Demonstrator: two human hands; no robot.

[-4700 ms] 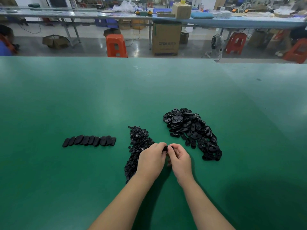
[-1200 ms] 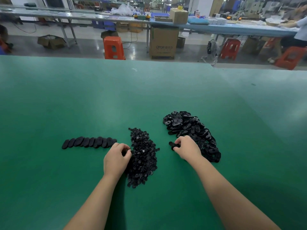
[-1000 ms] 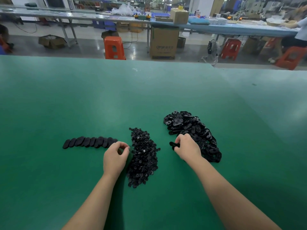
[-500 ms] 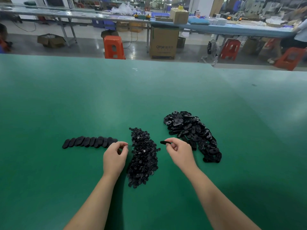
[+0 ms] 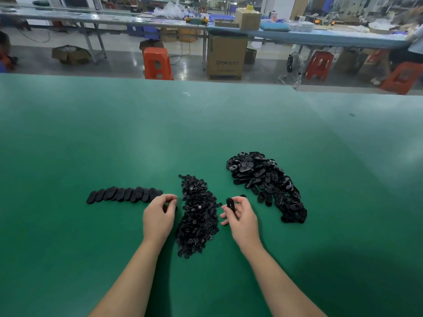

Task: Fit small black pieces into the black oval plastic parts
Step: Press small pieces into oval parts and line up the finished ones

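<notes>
Right hand (image 5: 241, 216) is pinching one black oval part (image 5: 230, 204) between thumb and fingers, its long axis standing roughly upright and pointing away from the person, just right of the pile of small black pieces (image 5: 199, 216) lying between the hands. Left hand (image 5: 159, 215) is curling thumb to fingertips beside that pile's left edge, anything pinched being too small to tell, with the row of overlapped ovals (image 5: 124, 194) running left-right just beyond it. Green tabletop (image 5: 114, 133) is also carrying the heap of oval parts (image 5: 267, 181) right of the right hand; workshop benches, cardboard boxes and orange stools (image 5: 157, 63) are standing behind.
</notes>
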